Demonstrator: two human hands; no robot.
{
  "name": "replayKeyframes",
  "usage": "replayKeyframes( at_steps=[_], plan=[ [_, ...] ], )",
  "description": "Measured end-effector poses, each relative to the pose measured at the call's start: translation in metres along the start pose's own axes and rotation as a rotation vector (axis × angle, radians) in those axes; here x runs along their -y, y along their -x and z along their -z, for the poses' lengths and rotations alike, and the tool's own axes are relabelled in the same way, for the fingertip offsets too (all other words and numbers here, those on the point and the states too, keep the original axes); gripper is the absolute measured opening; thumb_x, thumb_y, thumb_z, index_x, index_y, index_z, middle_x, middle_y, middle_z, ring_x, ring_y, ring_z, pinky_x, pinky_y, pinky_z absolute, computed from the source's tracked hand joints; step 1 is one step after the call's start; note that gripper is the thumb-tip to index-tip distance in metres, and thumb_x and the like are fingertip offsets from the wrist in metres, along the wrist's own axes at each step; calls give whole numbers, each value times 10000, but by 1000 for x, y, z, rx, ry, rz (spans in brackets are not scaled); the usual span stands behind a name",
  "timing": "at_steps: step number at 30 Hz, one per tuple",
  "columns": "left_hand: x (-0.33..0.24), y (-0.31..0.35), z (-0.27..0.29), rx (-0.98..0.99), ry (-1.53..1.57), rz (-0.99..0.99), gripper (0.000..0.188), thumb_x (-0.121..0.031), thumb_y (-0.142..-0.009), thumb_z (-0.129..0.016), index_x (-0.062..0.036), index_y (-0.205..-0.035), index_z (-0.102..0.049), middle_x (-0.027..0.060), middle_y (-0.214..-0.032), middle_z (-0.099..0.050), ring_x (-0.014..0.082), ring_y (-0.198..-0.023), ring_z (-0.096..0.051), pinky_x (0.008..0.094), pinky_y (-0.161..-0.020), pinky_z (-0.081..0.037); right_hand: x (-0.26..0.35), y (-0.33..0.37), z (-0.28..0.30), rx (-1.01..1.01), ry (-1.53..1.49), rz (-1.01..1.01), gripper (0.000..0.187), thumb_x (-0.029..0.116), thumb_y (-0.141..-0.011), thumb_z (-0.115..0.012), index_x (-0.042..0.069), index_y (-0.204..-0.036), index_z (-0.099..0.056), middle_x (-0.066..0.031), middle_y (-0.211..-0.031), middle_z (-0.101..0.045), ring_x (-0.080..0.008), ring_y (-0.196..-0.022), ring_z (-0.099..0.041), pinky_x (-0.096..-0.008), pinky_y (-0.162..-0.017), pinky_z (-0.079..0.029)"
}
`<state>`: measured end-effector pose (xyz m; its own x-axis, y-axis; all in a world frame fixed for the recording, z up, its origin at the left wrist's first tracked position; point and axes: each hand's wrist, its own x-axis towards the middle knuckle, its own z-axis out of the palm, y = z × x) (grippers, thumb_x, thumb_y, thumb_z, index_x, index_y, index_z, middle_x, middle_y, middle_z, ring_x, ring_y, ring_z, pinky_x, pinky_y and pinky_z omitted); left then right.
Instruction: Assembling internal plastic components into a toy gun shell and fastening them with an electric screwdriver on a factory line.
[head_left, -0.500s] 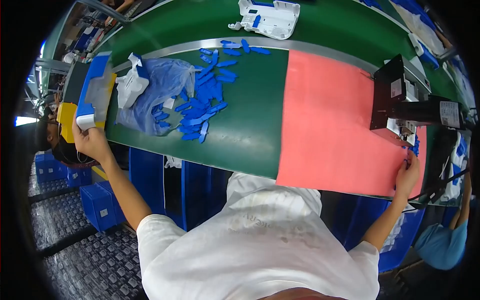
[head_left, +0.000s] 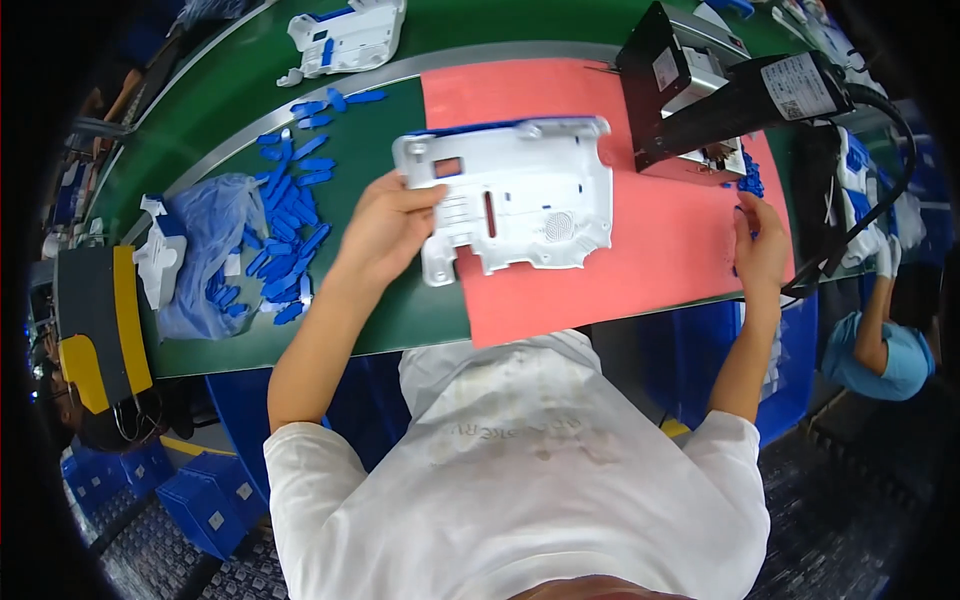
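My left hand grips a white plastic housing by its left end, thumb on its inner face. The housing is held up over the pink mat, its ribbed inside showing and a blue edge along the top. At the mat's right side, my right hand has its fingers bent together, with a bit of blue at the fingertips that looks like a small blue part. Just beyond it lies a little heap of small blue parts, beside a black bench machine.
Left on the green bench lie a pile of blue plastic strips, a clear bluish bag and a white moulded piece. Another white housing sits at the back. A black cable loops at right, near a co-worker's blue sleeve.
My left hand has brought the housing from the far left to over the mat, turning its inside into view. My right hand has drawn slightly back from the small blue parts. The view has swung right.
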<state>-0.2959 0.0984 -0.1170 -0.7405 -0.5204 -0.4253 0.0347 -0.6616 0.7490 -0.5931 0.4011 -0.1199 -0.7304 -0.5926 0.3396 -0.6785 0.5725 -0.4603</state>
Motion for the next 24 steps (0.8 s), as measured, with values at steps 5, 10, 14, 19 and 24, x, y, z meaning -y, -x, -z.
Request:
replayKeyframes(
  at_steps=[5, 10, 14, 19, 24],
  plan=[
    [15, -11, -5, 60, -198, -3, 457, -22, -873, -615, 101, -1276, -436, 176, -1213, -556, 215, -982, -633, 325, -864, -523, 104, 19, 21, 229, -449, 288, 197, -50, -830, -597, -17, -1013, -663, -119, -931, -613, -207, -830, -615, -280, -713, -478],
    [-12, 25, 32, -176, -1129, -587, 589, -113, -805, -708, 5, -1326, -460, 148, -1148, -579, 182, -878, -640, 303, -737, -502, 166, 2, -35, 490, -879, 278, 163, -54, -822, -620, -41, -979, -666, -121, -918, -617, -195, -855, -629, -267, -759, -518],
    [-45, 24, 86, -358, -1830, -1049, 378, -58, -811, -630, -54, -1187, -595, 128, -1090, -603, 311, -975, -552, 399, -833, -455, 180, -11, -68, 632, -672, 368, 170, -42, -846, -604, -45, -1006, -661, -106, -985, -639, -182, -918, -638, -275, -810, -535],
    [-57, 10, 117, -350, -2077, -891, 251, -84, -808, -640, -52, -1056, -650, 86, -1012, -634, 291, -932, -572, 399, -786, -457, 186, -7, -85, 629, -624, 337, 164, -55, -829, -599, -31, -972, -675, -112, -992, -660, -195, -892, -659, -296, -785, -549],
    [-59, 4, 119, -263, -2014, -882, 180, -49, -795, -643, -39, -975, -658, 100, -952, -643, 299, -879, -582, 406, -768, -453, 186, 3, -90, 586, -494, 402, 136, -54, -806, -630, -16, -919, -695, -101, -949, -664, -231, -855, -663, -297, -720, -545]
  ],
)
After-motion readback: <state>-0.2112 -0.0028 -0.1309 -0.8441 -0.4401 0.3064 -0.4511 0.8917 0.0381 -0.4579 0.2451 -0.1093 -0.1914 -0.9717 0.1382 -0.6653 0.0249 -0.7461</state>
